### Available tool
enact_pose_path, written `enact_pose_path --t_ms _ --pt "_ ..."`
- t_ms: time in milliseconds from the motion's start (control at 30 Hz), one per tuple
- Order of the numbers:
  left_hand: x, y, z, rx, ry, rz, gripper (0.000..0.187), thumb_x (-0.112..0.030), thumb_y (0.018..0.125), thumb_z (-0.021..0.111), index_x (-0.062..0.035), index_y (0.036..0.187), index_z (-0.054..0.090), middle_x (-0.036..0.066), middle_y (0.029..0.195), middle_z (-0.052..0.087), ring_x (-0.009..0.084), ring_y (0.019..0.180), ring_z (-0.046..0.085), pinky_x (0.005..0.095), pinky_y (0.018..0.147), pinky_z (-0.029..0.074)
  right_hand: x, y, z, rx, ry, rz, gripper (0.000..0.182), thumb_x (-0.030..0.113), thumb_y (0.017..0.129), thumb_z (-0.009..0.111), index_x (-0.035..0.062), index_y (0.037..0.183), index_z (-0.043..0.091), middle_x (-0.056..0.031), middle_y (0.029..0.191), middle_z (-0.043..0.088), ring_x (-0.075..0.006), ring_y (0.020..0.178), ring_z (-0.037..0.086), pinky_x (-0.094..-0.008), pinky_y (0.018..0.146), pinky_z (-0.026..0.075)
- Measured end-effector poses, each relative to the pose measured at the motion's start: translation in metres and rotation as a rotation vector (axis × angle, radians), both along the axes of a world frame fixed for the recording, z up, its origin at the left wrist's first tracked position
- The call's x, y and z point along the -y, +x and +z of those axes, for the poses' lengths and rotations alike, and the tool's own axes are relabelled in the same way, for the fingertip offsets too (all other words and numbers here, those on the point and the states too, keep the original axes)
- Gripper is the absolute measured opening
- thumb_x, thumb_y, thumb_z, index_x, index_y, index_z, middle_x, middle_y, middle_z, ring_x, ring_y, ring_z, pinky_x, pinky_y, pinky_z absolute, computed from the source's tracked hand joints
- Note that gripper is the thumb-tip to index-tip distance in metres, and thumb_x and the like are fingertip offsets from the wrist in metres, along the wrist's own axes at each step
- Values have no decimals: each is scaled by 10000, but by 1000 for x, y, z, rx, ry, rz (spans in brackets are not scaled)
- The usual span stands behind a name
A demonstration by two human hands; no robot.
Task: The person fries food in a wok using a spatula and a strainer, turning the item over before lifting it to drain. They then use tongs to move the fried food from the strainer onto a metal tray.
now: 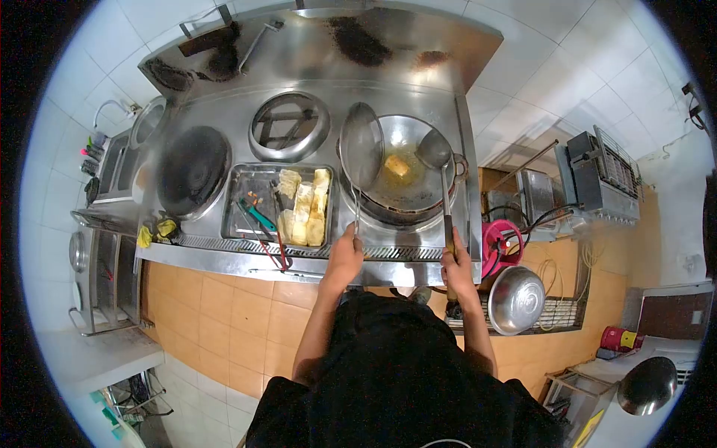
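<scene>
My left hand is closed round the handle of a round mesh strainer, which is held over the left side of a wok. With my right hand I grip the handle of a metal ladle; its bowl hangs at the wok's upper right. One golden piece of food lies in the oil between the two tools. Left of the wok, a metal tray holds several pale yellow pieces, scissors with teal handles and a tool with red handles.
On the stove's left is a dark round plate; behind the tray is an empty burner ring. A yellow cloth sits at the front left edge. A pink bucket and metal bowl stand right of the stove.
</scene>
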State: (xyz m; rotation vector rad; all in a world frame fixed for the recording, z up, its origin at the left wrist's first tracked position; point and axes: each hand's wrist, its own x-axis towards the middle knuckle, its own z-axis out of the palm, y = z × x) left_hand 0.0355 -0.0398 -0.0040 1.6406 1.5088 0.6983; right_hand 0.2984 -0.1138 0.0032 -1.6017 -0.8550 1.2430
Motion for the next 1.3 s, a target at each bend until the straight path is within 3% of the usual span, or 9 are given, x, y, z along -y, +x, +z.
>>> enact_pose_path --t_ms 267,500,633,700,967,1033,1133,1167,1300 --pt "-7 4 -3 -71 72 -1 354 -69 942 465 79 1261 510 330 805 615 499 812 607 536 719 460 -4 -17 -8 -167 -35 63 664 50 963 457 173 1559 192 34 691 418 -50 479 340 -224 420 313" --pt "-2 2 -7 -24 21 44 341 -85 962 463 70 1263 506 342 842 612 506 834 602 534 722 459 -6 -4 14 64 63 22 620 37 948 466 103 1534 274 47 734 473 -48 527 371 -228 465 332" --pt "-3 2 -3 -15 -14 53 345 -95 967 463 56 1275 505 341 863 618 510 855 597 539 734 458 1 1 13 69 -24 12 629 46 952 466 110 1541 256 47 728 466 -49 525 374 -224 461 333" --pt "-4 2 -3 -23 -5 52 346 -93 966 463 53 1276 506 339 866 620 511 860 597 541 738 458 3 -1 3 2 -26 32 663 62 963 465 177 1559 198 34 718 440 -49 498 355 -221 430 322" --pt "-6 7 -9 -121 57 -30 324 -44 914 484 53 1219 539 326 841 627 483 850 615 542 732 464 5 -6 -2 -27 6 94 661 69 962 474 153 1557 200 39 719 444 -45 507 361 -219 440 326" --pt "-3 6 -7 -95 54 -29 327 -54 920 484 52 1225 538 324 841 628 484 849 615 540 733 467 5 1 9 104 3 104 662 22 915 457 59 1537 233 1 816 503 -87 695 434 -232 624 404" --pt "-2 5 -2 -64 34 -5 339 -76 933 481 49 1244 532 324 842 630 489 845 614 538 734 469 9 11 11 201 37 105 665 16 894 449 29 1526 241 -29 886 515 -115 756 454 -256 692 427" --pt "-2 5 -1 -59 19 20 348 -88 940 478 47 1258 527 324 842 630 492 843 614 537 734 470 13 15 -2 198 75 80 665 38 931 462 137 1548 238 44 741 455 -40 507 348 -222 433 306" --pt "-8 3 -11 -30 -30 54 368 -111 952 475 42 1284 516 324 842 630 499 836 611 540 733 469 19 15 1 222 96 90 671 26 927 451 143 1550 232 32 756 452 -48 519 359 -221 439 315"
